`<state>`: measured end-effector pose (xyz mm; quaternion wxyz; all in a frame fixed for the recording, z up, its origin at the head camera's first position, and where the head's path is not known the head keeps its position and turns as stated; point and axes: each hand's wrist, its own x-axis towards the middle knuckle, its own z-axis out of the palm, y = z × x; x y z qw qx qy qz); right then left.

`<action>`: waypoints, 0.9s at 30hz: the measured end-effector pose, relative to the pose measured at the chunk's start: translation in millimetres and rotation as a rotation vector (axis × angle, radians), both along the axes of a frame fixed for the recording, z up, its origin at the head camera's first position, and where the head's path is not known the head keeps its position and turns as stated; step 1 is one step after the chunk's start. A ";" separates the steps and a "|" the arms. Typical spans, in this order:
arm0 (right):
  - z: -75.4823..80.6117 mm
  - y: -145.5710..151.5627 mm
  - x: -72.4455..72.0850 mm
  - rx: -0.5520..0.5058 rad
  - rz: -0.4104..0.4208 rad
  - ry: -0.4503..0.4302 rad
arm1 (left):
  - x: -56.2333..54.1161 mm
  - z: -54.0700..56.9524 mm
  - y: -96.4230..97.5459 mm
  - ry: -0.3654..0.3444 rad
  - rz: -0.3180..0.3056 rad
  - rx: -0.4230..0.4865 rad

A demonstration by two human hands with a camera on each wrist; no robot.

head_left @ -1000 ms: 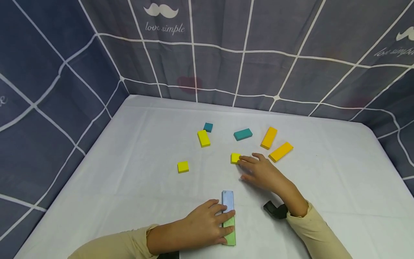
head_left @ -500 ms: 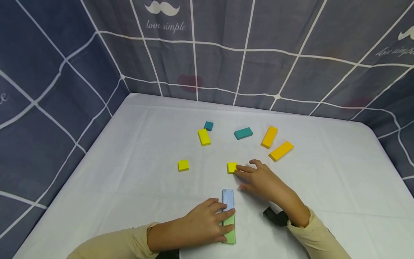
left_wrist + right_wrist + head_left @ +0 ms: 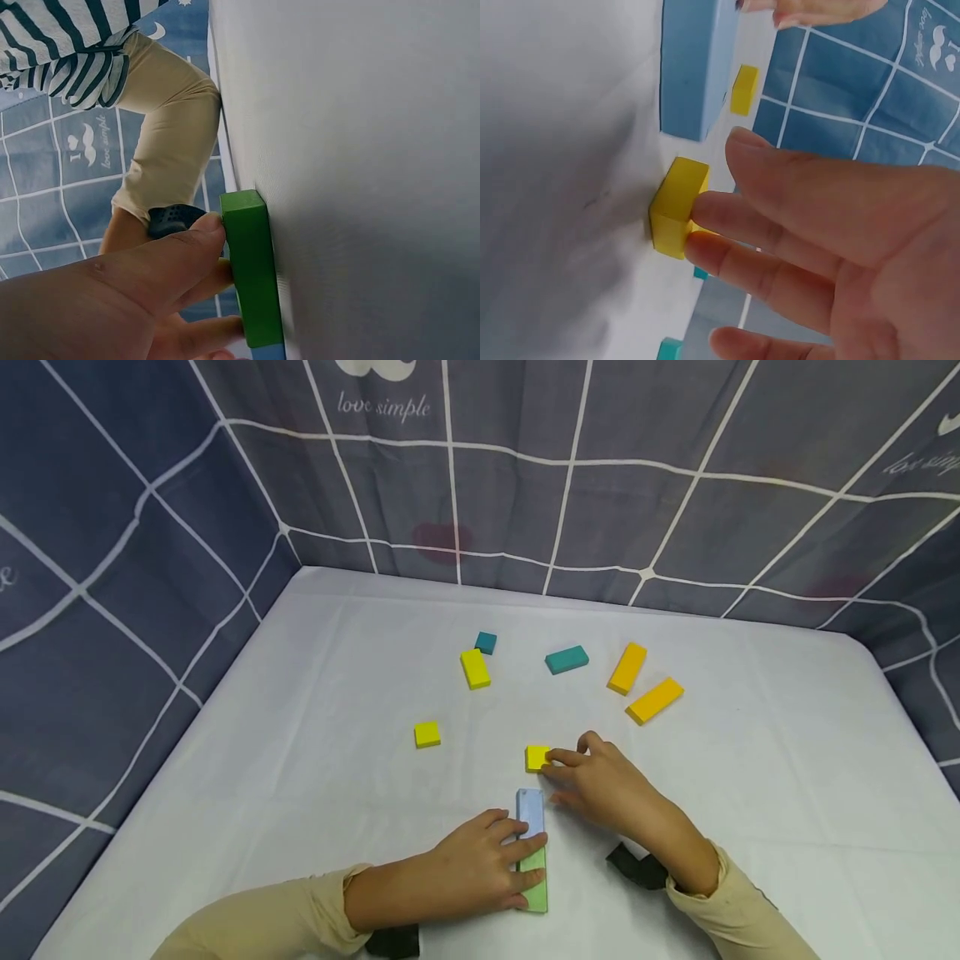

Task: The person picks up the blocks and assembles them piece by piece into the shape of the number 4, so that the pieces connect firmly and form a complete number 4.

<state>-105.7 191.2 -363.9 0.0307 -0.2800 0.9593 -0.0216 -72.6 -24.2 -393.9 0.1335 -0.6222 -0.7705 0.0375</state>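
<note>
My left hand lies across a light green block and a pale blue block, which stand end to end in a line. Its fingers are spread over their tops, and in the left wrist view the thumb touches the green block near one end. With extended fingertips my right hand touches the right side of a small yellow block, just beyond the blue block's far end. The right wrist view has two fingertips against this yellow block and the thumb apart from it; a gap separates it from the blue block.
Another small yellow block lies to the left. Farther back are a longer yellow block, a dark teal block, a teal block and two orange blocks. Patterned grey cloth hangs behind the white table.
The right hand has slid the small yellow block nearer to me and slightly left, close to the blue block's far end. The left hand stays on the green and blue blocks.
</note>
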 end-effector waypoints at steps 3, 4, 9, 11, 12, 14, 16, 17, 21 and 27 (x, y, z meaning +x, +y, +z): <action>1.8 -1.8 2.9 0.000 0.026 0.010 | 0.0 -0.4 0.4 0.011 0.000 0.018; 2.6 -2.4 3.9 -0.001 0.034 0.010 | 0.2 -0.2 0.4 0.008 0.001 0.018; 4.9 -5.7 7.3 -0.004 0.055 -0.002 | 0.6 1.5 0.6 -0.007 0.010 0.009; 5.3 -6.8 8.5 -0.006 0.056 -0.006 | 0.2 1.8 0.6 -0.013 0.010 0.005; 5.6 -7.3 9.0 -0.009 0.059 -0.007 | 0.0 1.7 0.6 -0.015 0.011 0.006; 5.9 -7.6 9.9 -0.019 0.062 -0.008 | -0.6 1.1 1.0 -0.029 0.012 0.011; 6.7 -7.6 10.6 -0.031 0.075 -0.008 | -0.9 0.0 1.4 -0.040 0.014 0.022; 7.2 -7.5 10.7 -0.038 0.081 -0.010 | -1.1 -0.6 1.6 -0.045 0.015 0.032; 9.0 -6.0 10.2 -0.072 0.102 -0.024 | -1.4 -3.0 2.6 -0.053 0.018 0.080; 9.2 -2.4 5.4 -0.161 0.099 -0.025 | -1.5 -6.0 3.3 -0.076 0.029 0.149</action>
